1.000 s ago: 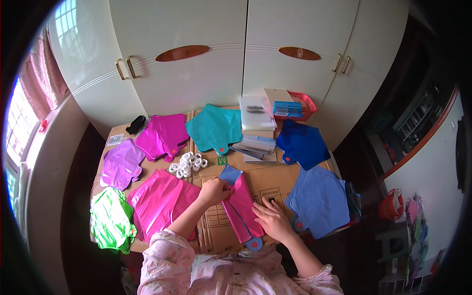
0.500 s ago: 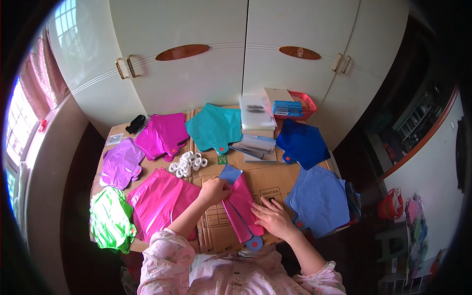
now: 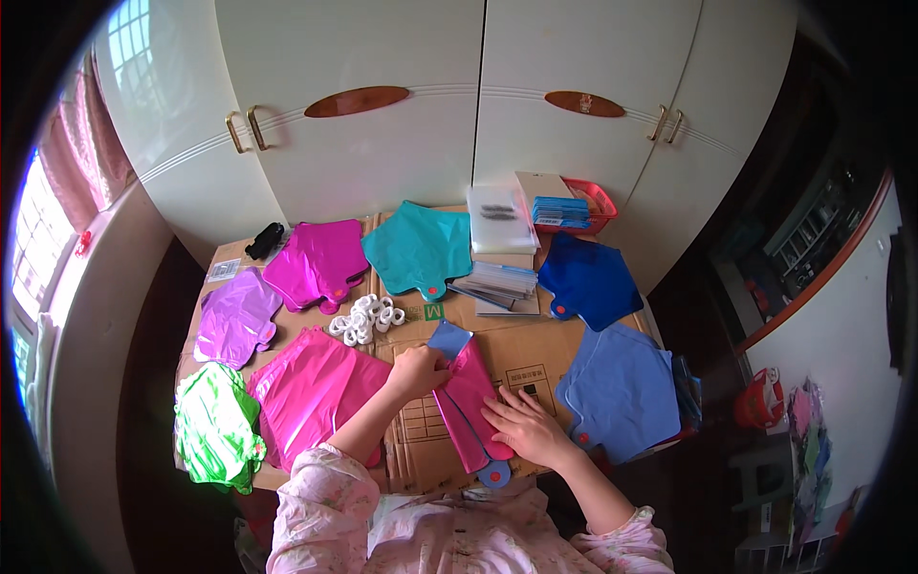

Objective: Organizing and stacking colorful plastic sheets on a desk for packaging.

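In front of me lies a folded pink foil balloon [image 3: 467,381], long and narrow, with a blue foil piece [image 3: 449,339] sticking out at its far end. A round blue tab with a red dot [image 3: 493,474] shows at the near end. My left hand [image 3: 421,371] has its fingers closed in a pinch on the far left edge of the fold. Flat on the pink foil's right side rests my right hand [image 3: 523,429], open, fingers spread. To the left is a wide flat pink foil balloon [image 3: 316,387], partly under my left forearm.
Flat foil balloons ring the cardboard [image 3: 421,459]: green [image 3: 215,421], lilac [image 3: 234,316], magenta [image 3: 314,263], teal [image 3: 418,244], dark blue [image 3: 590,277] and light blue [image 3: 622,392]. White coils [image 3: 367,319], stacked cards [image 3: 495,284] and a red basket [image 3: 598,206] lie farther off.
My right hand has slid slightly left over the pink foil. My left hand keeps its pinch in nearly the same place.
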Motion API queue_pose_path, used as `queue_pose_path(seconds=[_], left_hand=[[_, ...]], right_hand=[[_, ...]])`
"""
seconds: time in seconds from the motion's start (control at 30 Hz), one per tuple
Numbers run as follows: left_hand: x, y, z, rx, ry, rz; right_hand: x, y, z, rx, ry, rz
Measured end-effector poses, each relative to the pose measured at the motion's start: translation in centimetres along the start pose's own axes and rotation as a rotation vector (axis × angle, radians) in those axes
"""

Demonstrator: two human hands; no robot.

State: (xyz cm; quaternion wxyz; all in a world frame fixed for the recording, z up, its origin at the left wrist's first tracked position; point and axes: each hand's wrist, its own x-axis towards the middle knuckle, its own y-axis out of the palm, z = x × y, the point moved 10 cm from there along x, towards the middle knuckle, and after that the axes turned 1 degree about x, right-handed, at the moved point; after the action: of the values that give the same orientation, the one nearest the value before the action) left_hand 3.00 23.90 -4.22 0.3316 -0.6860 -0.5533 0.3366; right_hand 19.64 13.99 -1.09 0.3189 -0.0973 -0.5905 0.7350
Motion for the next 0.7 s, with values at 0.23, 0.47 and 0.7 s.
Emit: queue_pose_path(seconds=[0.23,0.47,0.7], left_hand=[[-0.2,-0.3,-0.2,0.012,-0.001,-0.042],[-5.7,1.6,-10.4,0.302,0.595,-0.221],[-5.7,3.4,-11.0,0.301,0.596,-0.151]], right_hand=[[0.0,0.8,0.4,0.001,-0.04,0.052],[0.1,0.6,0.5,-0.084,-0.063,0.062],[0.2,0.4,0.5,-0.092,-0.061,0.081]])
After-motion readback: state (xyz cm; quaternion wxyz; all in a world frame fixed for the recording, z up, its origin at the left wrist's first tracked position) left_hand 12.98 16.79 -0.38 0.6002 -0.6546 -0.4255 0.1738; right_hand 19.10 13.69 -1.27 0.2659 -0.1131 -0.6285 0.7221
